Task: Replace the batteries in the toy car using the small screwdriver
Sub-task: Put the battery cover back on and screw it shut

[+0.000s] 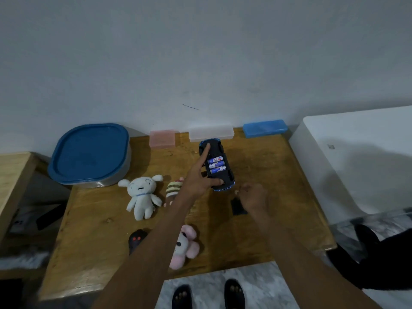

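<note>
Batteries (215, 164) lie in the open bay of the upturned toy car (217, 166) at the wooden table's (93, 219) far middle. My left hand (198, 181) holds the car, forefinger stretched along it, thumb pressing its near end. My right hand (253, 196) hovers beside it, fingers curled; whether they pinch anything, I cannot tell. Below it lies a black cover (238, 207).

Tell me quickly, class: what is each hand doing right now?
Left hand: holds the upturned toy car, index finger stretched along it.
Right hand: fingers curled beside the car; whether it holds anything cannot be told.
</note>
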The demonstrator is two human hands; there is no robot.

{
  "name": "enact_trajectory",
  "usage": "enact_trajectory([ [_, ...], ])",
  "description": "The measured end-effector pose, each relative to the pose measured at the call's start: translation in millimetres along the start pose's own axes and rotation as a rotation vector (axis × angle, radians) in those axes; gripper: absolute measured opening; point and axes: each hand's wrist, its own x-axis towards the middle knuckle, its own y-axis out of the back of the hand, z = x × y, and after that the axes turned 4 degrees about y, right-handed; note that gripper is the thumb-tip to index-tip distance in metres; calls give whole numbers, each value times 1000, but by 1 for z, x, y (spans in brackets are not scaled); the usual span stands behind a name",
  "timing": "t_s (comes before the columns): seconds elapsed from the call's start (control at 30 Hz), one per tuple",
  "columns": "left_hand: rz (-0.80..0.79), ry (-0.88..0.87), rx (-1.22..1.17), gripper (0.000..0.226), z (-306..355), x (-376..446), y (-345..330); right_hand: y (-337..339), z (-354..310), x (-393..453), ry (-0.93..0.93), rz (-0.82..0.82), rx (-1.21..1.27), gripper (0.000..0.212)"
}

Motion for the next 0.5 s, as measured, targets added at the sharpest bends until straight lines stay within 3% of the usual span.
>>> enact_trajectory([
  [0.07, -10, 12, 14, 113, -1, 2, -1, -5, 9, -4, 20, -56, -84, 26],
  [0.37, -19, 9, 19, 115, -13, -1, -3, -17, 26, -13, 99, -111, -287, 35],
  [0.5, -29, 20, -2, 116, -14, -4, -2, -12, 28, -13, 151, -110, -207, 22],
])
